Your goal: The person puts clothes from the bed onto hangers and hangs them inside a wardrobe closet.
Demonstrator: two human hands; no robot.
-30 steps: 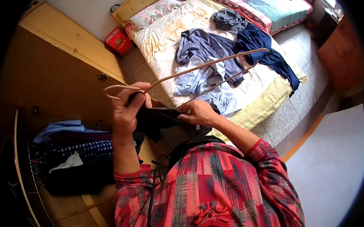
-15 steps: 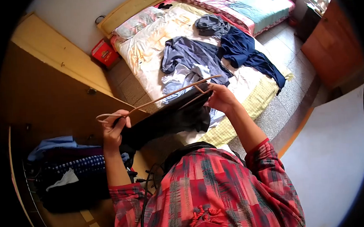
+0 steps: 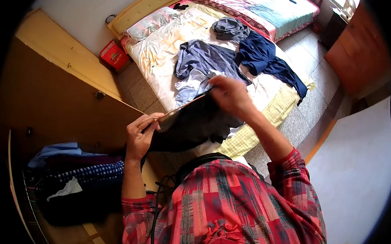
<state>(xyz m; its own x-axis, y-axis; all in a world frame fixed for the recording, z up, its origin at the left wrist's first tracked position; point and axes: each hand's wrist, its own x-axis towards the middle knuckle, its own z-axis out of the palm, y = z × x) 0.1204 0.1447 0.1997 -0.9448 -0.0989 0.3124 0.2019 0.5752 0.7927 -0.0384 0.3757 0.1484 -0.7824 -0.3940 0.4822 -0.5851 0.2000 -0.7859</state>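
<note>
A thin clothes hanger [image 3: 184, 107] runs slantwise between my hands, with a black garment [image 3: 189, 126] hanging from it. My left hand [image 3: 140, 134] is closed around the hanger's near end, and the hook is hidden. At the far end, my right hand [image 3: 231, 95] has its fingers bent in at the garment's upper edge; it is slightly blurred. Beyond it on the bed lie a grey shirt [image 3: 201, 56], a light blue striped garment [image 3: 189, 88], dark navy clothing [image 3: 260, 58] and a bunched grey garment [image 3: 230, 28].
An open wardrobe door [image 3: 68, 97] stands at the left. Below it, a compartment holds folded clothes [image 3: 88, 172]. The bed [image 3: 154, 76] lies ahead, with a red box [image 3: 114, 55] beside it. A white surface [image 3: 354, 158] fills the right side, and a second bed [image 3: 282, 15] stands behind.
My left hand has shifted right and slightly up along the hanger, closer to my right hand. My right hand has risen a little and turned. The hanger's hook has gone out of sight.
</note>
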